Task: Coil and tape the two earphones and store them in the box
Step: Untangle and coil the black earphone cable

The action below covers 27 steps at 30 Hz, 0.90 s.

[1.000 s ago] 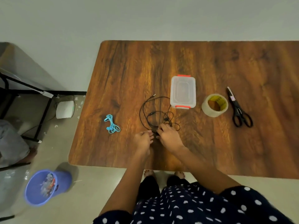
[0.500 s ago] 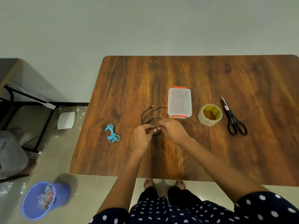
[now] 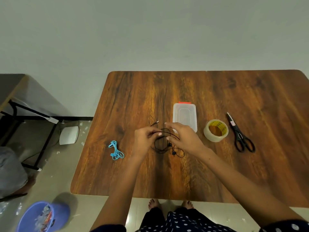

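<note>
The black earphone [image 3: 164,145] hangs in loose loops between my hands above the middle of the wooden table [image 3: 217,173]. My left hand [image 3: 145,139] pinches its cable near the jack end. My right hand [image 3: 184,137] grips the cable from the right, fingers spread over the loops. The blue earphone [image 3: 116,150] lies bunched on the table to the left. The clear plastic box [image 3: 184,116] with orange clips, lid on, sits just behind my right hand. A roll of clear tape [image 3: 216,130] stands to the right of the box.
Black scissors [image 3: 240,136] lie at the right of the tape. On the floor at the left are a blue bin [image 3: 42,216] with scraps, a white device [image 3: 68,135] and a black-framed desk [image 3: 20,104]. My bare feet show under the table's near edge.
My hands have lifted the black earphone off the table and drawn apart, so the cable hangs in loops between them. The head camera has tilted up.
</note>
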{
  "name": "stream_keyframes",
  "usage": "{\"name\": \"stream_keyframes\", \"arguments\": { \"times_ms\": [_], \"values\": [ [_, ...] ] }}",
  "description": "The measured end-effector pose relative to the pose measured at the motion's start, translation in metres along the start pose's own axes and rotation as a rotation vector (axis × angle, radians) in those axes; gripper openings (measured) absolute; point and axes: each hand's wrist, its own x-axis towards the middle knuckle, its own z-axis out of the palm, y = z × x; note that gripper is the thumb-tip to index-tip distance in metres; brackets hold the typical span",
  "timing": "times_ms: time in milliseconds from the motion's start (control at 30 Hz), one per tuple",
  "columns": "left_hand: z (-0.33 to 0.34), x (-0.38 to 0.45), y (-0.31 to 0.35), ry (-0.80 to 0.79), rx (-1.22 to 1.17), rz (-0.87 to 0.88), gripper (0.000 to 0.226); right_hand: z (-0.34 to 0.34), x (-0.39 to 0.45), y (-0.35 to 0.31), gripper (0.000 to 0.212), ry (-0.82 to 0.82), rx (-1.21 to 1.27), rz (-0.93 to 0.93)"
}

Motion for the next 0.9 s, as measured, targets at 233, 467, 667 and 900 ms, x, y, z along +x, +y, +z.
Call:
{"name": "stream_keyframes", "arguments": {
  "times_ms": [233,467,667,900],
  "values": [
    [0.003,0.001,-0.025,0.026,0.092,-0.088,0.033,0.005,0.000,0.005,0.015,0.078,-0.007,0.204],
    [0.023,-0.010,-0.076,-0.400,0.653,-0.163,0.031,0.006,-0.019,0.022,0.021,0.036,-0.044,0.338],
    [0.027,-0.006,-0.083,-0.453,0.882,-0.026,0.019,0.012,-0.023,0.024,0.031,-0.008,-0.075,0.385],
    [0.027,0.006,-0.043,-0.343,0.737,0.112,0.015,0.007,-0.021,0.017,0.060,-0.107,-0.097,0.277]
  ]
}}
